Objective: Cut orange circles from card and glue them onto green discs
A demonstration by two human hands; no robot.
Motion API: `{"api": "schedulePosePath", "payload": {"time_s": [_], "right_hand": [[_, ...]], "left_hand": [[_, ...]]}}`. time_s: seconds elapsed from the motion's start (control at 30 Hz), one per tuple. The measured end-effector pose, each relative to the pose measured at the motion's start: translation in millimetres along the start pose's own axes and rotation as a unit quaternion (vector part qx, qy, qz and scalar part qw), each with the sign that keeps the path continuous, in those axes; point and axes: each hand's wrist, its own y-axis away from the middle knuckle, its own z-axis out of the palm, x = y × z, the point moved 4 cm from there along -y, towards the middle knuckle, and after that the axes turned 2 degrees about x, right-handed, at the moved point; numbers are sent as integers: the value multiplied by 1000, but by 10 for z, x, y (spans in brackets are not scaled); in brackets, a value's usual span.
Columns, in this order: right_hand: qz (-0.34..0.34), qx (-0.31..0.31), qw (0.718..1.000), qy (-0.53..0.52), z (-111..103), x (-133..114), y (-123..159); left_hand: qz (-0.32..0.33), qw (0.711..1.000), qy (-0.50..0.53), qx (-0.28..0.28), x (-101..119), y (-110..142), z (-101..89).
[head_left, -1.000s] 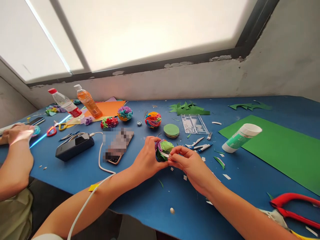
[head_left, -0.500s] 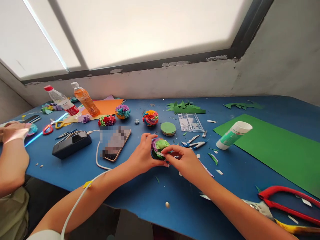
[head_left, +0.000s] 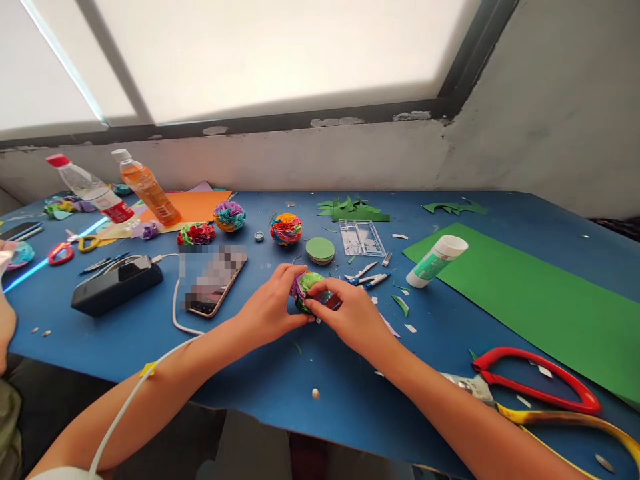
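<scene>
In the head view, a round, green-topped stack of paper discs (head_left: pixel 320 251) lies flat on the blue tabletop (head_left: pixel 260 383). Just on the near side of that stack, the left hand (head_left: pixel 270 301) grips a ruffled ball of purple, green and orange paper (head_left: pixel 311 283), thumb below and fingers curled around its far left side. The right hand (head_left: pixel 353 315) meets the ball from the right, thumb and forefinger drawn close together against it; whether they pinch anything cannot be told.

Left of the stack and slightly beyond it sits a round orange, red and blue paper ball (head_left: pixel 286 229). Right of the stack lie a clear plastic case (head_left: pixel 362 238), near it, and, farther off, a white-and-green glue stick (head_left: pixel 437 261), tilted. Well left rests a pink-edged smartphone (head_left: pixel 223 292).
</scene>
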Motion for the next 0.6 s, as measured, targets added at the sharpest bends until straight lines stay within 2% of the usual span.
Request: {"api": "schedulePosePath", "payload": {"time_s": [0.27,0.6], "right_hand": [[1,-7,1000,20,6,-10,-13],[-24,-9,999,47,-22,1,-31]], "left_hand": [[13,1000,-6,12,-25,8,25],[-19,999,43,4,-151,-21,22]]}}
